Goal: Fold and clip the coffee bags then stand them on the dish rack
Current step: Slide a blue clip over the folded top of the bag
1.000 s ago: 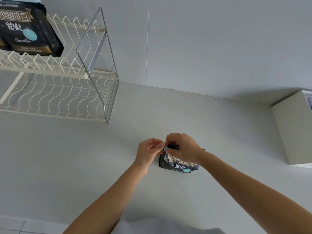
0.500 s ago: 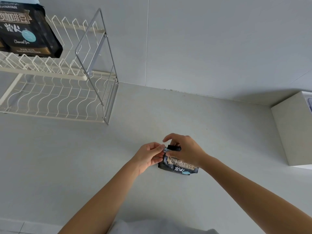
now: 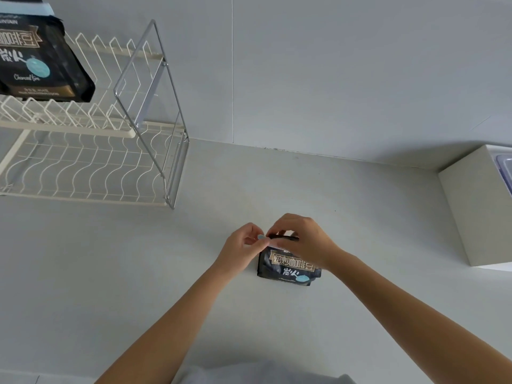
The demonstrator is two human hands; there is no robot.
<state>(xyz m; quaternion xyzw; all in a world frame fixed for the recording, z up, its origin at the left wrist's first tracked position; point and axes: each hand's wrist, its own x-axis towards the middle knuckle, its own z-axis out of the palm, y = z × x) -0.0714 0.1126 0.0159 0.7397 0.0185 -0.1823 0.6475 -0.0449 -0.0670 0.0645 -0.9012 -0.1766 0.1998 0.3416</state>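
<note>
A small black coffee bag with gold lettering lies on the white counter, its top edge folded over. My right hand pinches a black clip along that folded top. My left hand pinches the bag's top left corner, right beside the clip's end. Another black coffee bag stands on the upper tier of the white wire dish rack at the far left.
The rack has a metal end frame on its right side and stands against the wall. A white box with a clear lid sits at the right edge. Bare counter lies between the rack and my hands.
Both hands have stayed at the bag's top. The bag's folded top now sits flatter, and the clip lies along it under my right fingers.
</note>
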